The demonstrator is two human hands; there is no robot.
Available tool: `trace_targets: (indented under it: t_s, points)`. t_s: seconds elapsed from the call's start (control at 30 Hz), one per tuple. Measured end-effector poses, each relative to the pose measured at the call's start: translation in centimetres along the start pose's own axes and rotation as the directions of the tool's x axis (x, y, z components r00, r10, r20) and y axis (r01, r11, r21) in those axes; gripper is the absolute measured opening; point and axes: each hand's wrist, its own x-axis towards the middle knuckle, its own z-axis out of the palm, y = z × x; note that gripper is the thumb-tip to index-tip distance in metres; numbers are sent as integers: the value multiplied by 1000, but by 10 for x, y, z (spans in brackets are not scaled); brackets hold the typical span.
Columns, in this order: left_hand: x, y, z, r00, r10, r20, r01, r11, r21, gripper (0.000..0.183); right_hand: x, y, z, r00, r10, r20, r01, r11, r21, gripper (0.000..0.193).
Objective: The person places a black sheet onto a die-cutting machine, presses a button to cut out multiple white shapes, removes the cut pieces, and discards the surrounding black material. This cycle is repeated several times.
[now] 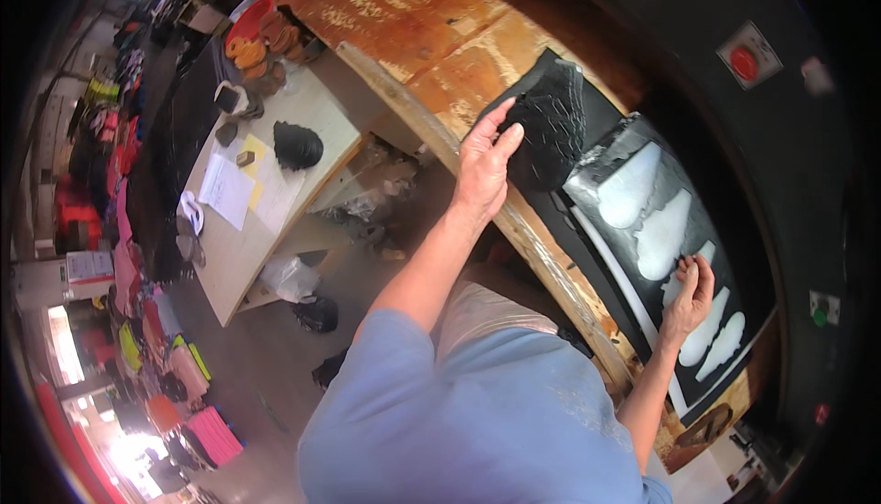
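My left hand (485,162) grips the near edge of a dark stack or sheet of black material (551,128) at the bench, thumb on top. To the right, my right hand (690,295) hangs over a black sheet (674,173), its fingers curled together. Whether anything small is between those fingers is hidden. Across the sheet runs a row of pale, shoe-sole-shaped patches (663,236). Whether these are loose pieces or cut-out openings I cannot make out. The right fingertips are near one of them.
A worn brown board (404,17) covers the bench's far left. Left of me, a pale table (275,201) bears papers, a black bundle (298,145) and a notebook. A red button (744,64) sits on the dark machine face at the right. Colourful material piles line the far left.
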Motion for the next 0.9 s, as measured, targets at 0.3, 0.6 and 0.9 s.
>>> trace_targets:
  t_s: [0.3,0.6,0.9]
  points:
    - [94,47,-79,990,108,-92,-87,975,205,49,-1,7,-4,997,63,-53,-65,998,-26,24]
    - [218,67,-129,1000,1,18,-16,489,872,43,-8,-9,5,986,119,-120,-127,990,-64,18]
    - [239,69,-128,997,47,66,-64,-34,997,47,-2,-16,9,991,70,-110,-70,998,4,15]
